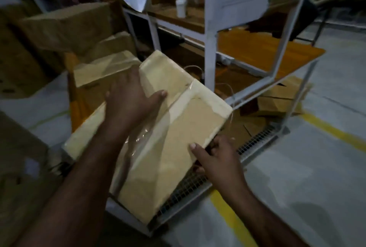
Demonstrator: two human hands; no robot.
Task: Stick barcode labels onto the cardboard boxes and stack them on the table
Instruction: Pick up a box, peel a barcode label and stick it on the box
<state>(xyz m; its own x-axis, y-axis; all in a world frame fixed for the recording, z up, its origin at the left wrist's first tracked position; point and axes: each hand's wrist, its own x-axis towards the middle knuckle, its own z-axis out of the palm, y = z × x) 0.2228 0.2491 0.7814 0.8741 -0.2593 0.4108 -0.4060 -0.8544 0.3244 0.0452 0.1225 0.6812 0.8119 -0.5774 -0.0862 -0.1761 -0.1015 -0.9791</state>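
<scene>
Cardboard, taped along its seam, the box (178, 128) sits tilted at the centre of the frame above a wire-mesh tray (253, 143), gripped by the left hand (130, 104) closed over its upper-left edge and the right hand (215, 157) closed around its lower-right edge, with the wooden table (277, 56) at upper right.

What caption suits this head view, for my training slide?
Both hands, left and right, hold a taped cardboard box.
</scene>
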